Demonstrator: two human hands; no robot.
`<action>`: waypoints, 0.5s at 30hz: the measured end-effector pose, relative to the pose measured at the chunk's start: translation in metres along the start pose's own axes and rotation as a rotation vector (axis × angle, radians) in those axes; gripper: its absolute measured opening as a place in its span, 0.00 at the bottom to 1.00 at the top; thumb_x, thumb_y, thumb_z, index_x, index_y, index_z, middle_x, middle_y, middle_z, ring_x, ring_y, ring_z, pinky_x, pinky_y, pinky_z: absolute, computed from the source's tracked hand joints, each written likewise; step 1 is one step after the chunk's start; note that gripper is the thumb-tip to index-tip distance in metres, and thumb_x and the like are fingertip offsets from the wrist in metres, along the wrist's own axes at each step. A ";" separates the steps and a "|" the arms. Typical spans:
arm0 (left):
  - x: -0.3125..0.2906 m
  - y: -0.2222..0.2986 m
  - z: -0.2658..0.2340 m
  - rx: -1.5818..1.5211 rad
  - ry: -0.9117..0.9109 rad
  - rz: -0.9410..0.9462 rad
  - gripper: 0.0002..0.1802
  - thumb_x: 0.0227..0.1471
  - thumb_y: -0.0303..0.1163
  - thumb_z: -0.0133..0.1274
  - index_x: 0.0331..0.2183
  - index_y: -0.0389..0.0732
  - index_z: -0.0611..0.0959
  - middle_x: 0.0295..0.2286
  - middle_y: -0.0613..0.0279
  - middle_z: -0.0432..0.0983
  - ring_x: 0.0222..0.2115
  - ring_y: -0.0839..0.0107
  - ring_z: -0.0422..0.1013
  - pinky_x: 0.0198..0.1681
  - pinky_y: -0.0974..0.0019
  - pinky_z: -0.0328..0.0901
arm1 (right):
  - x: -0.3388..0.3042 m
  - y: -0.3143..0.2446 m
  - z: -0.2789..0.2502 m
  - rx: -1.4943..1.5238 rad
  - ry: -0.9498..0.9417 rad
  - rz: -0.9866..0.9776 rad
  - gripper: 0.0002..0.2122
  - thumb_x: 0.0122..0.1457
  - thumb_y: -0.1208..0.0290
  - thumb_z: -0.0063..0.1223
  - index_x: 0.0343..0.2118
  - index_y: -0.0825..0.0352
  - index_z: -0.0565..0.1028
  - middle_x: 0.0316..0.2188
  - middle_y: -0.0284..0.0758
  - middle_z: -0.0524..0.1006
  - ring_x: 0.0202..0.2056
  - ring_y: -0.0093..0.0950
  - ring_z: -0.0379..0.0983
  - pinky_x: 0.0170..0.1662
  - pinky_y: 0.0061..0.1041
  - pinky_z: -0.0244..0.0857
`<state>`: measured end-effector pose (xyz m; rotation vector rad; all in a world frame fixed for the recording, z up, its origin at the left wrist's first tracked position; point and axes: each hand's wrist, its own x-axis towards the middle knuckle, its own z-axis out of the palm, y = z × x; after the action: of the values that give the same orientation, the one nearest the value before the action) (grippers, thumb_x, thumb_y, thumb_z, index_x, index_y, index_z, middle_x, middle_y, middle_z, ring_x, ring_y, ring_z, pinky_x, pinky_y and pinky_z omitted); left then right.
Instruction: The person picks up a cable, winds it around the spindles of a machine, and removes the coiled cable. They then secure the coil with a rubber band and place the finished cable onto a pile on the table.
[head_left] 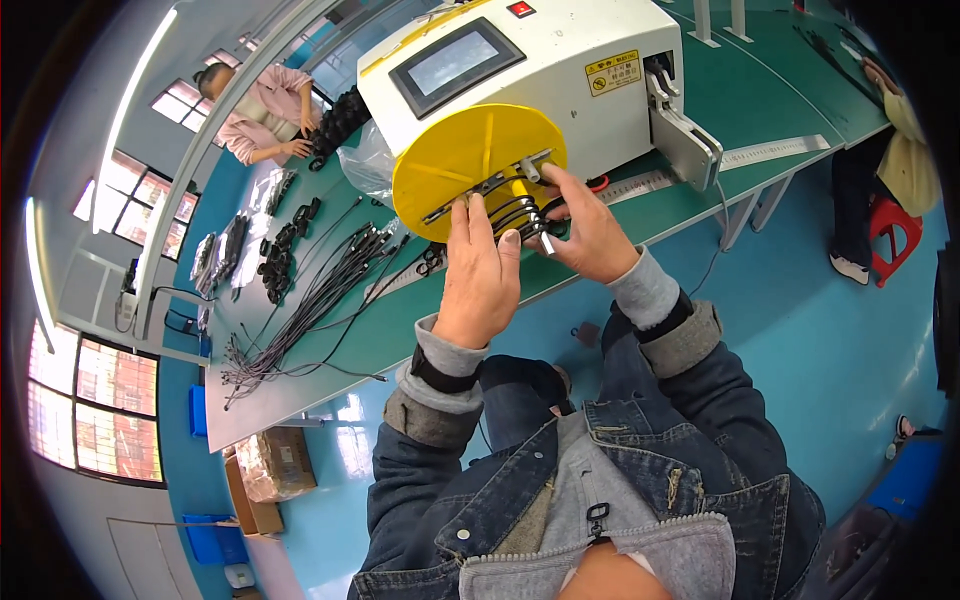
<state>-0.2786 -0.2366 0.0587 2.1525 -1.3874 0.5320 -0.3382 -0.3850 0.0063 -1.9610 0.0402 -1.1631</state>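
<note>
A black cable (517, 213) is wound in several loops around the metal pins in front of a round yellow disc (430, 165) on a white winding machine (560, 75). My left hand (478, 275) is at the left side of the coil, its fingers stretched out toward the slotted bar on the disc and its thumb near the loops. On the other side, my right hand (590, 228) closes around the coil, thumb below and forefinger up by the bar's end. A metal pin (546, 243) sticks out between the two hands.
Loose black cables (310, 300) lie in a heap on the green table (770, 95), left of the machine. Bundled cables (285, 250) lie farther left. A steel ruler (775, 150) runs along the table. Across it, a person (265, 110) handles black coils. A red stool (893, 240) stands right.
</note>
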 end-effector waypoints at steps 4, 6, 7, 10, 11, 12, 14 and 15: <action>0.000 -0.002 -0.002 -0.087 -0.059 -0.012 0.30 0.54 0.32 0.41 0.50 0.21 0.53 0.44 0.30 0.54 0.44 0.40 0.56 0.51 0.55 0.51 | 0.000 0.007 0.007 0.217 -0.094 0.054 0.36 0.40 0.68 0.63 0.52 0.69 0.56 0.41 0.46 0.66 0.40 0.32 0.67 0.41 0.25 0.66; 0.002 -0.002 -0.002 -0.089 -0.019 -0.006 0.29 0.53 0.32 0.41 0.50 0.22 0.54 0.43 0.31 0.56 0.43 0.41 0.57 0.49 0.55 0.53 | -0.001 0.010 0.011 0.355 -0.122 0.113 0.35 0.41 0.69 0.63 0.52 0.69 0.56 0.41 0.45 0.67 0.40 0.32 0.68 0.40 0.26 0.66; 0.002 -0.002 -0.001 -0.093 0.015 0.001 0.28 0.53 0.32 0.42 0.49 0.23 0.56 0.41 0.32 0.58 0.42 0.42 0.59 0.47 0.55 0.55 | -0.001 0.011 0.013 0.422 -0.138 0.143 0.34 0.41 0.69 0.62 0.51 0.70 0.57 0.41 0.45 0.67 0.40 0.32 0.69 0.40 0.26 0.66; 0.007 0.003 -0.008 -0.094 -0.033 -0.049 0.25 0.52 0.32 0.43 0.47 0.25 0.61 0.38 0.36 0.62 0.39 0.44 0.62 0.42 0.55 0.59 | -0.010 0.006 0.020 0.447 -0.074 0.158 0.30 0.45 0.70 0.60 0.50 0.71 0.60 0.39 0.42 0.70 0.38 0.27 0.69 0.41 0.24 0.66; 0.008 0.006 -0.012 -0.091 -0.126 -0.101 0.22 0.51 0.31 0.44 0.45 0.26 0.63 0.36 0.37 0.63 0.36 0.45 0.63 0.39 0.55 0.60 | -0.014 0.003 0.024 0.460 -0.038 0.170 0.27 0.47 0.70 0.59 0.49 0.71 0.61 0.38 0.40 0.71 0.37 0.24 0.69 0.41 0.22 0.66; 0.009 0.007 -0.014 -0.090 -0.219 -0.153 0.20 0.51 0.31 0.44 0.43 0.27 0.65 0.33 0.39 0.65 0.34 0.46 0.65 0.36 0.55 0.62 | -0.018 -0.002 0.027 0.460 -0.044 0.167 0.27 0.47 0.70 0.59 0.49 0.71 0.61 0.38 0.40 0.71 0.37 0.24 0.69 0.41 0.22 0.66; 0.006 0.010 -0.011 -0.066 -0.145 -0.092 0.17 0.50 0.31 0.45 0.40 0.29 0.67 0.31 0.41 0.66 0.31 0.47 0.66 0.33 0.54 0.62 | -0.028 -0.016 0.034 0.351 0.114 0.162 0.22 0.49 0.70 0.57 0.46 0.72 0.63 0.32 0.40 0.73 0.32 0.27 0.72 0.37 0.24 0.66; 0.005 0.014 -0.010 -0.041 -0.076 -0.027 0.15 0.50 0.31 0.45 0.37 0.30 0.68 0.29 0.43 0.66 0.29 0.48 0.67 0.30 0.54 0.62 | -0.029 -0.021 0.037 0.296 0.194 0.159 0.20 0.49 0.70 0.55 0.44 0.72 0.65 0.30 0.40 0.74 0.29 0.29 0.73 0.35 0.25 0.67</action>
<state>-0.2896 -0.2386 0.0718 2.1753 -1.3945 0.4117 -0.3352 -0.3362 -0.0085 -1.5546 0.1167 -1.1771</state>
